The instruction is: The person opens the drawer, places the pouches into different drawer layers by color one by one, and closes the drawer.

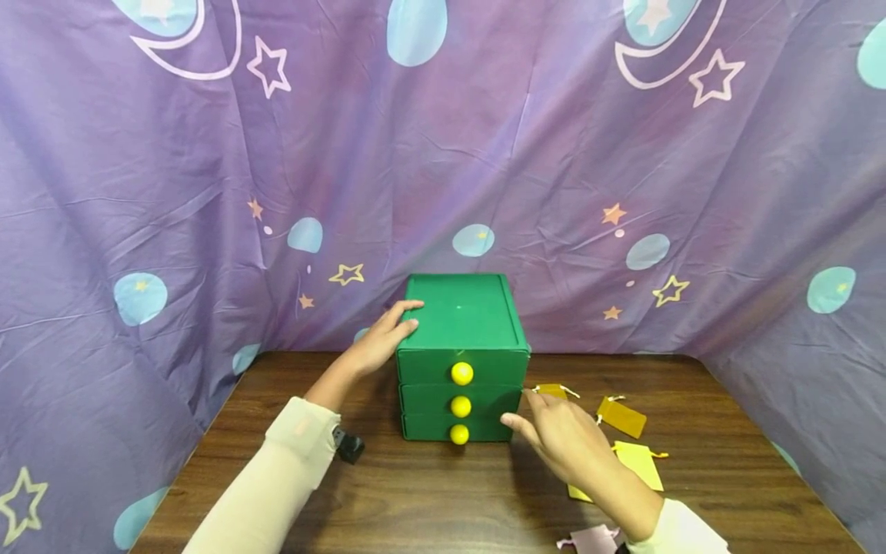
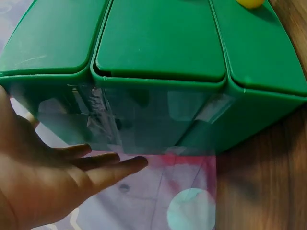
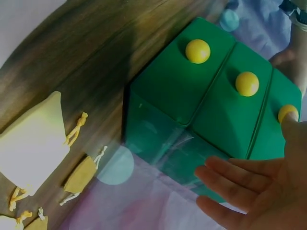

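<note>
A green cabinet [image 1: 460, 315] of three stacked drawers stands on the table, every drawer pushed in. Each front carries a round yellow knob: top [image 1: 461, 374], middle [image 1: 460, 406] and bottom [image 1: 459, 435]. My left hand [image 1: 377, 340] is at the cabinet's upper left edge, thumb and fingertips by the top, fingers extended. In the left wrist view clear tape [image 2: 103, 112] runs along that side wall. At the right side of the cabinet is my right hand [image 1: 564, 437], fingers extended along the wall and thumb by the front; contact there cannot be made out. Neither hand holds anything.
Drawstring pouches lie right of the cabinet: a gold one [image 1: 622, 418], another gold one [image 1: 551, 391] partly behind the right hand, a yellow one [image 1: 638, 462] and a pink one [image 1: 594, 541] by the right sleeve. A purple patterned curtain [image 1: 457, 154] hangs behind the wooden table [image 1: 415, 500].
</note>
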`<state>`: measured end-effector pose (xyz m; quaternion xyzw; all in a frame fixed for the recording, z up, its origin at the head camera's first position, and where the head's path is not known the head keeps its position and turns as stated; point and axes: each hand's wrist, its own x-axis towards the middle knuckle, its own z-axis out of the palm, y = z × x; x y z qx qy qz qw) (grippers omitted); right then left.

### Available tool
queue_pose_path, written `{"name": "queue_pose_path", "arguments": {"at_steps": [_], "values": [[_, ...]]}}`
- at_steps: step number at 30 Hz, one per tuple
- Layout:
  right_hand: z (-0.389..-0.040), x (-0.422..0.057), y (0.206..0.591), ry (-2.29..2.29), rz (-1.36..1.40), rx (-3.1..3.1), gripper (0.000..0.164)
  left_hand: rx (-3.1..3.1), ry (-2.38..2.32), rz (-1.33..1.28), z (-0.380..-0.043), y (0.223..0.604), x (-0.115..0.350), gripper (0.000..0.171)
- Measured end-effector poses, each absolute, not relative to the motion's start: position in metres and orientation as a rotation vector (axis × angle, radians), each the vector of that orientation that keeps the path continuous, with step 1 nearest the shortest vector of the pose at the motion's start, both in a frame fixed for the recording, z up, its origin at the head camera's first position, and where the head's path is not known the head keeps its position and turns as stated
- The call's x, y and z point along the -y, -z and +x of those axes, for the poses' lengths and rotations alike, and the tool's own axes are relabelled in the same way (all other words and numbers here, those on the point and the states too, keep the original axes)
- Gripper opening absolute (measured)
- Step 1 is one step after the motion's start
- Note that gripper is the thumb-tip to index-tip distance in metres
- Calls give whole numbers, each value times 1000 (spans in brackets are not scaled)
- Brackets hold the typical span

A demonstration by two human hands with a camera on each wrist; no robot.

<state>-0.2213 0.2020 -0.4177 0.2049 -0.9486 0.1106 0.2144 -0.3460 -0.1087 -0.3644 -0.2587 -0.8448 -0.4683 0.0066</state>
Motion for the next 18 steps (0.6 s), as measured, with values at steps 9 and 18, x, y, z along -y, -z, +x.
{"name": "queue_pose_path", "arguments": {"at_steps": [9,18], "values": [[-227,-200,411,-320,557,2620,35,2539,2104,-670,-346,370,105,52],[-234,-199,409,-305,563,2557,40,2539,2136,-664,-344,373,103,48]]}}
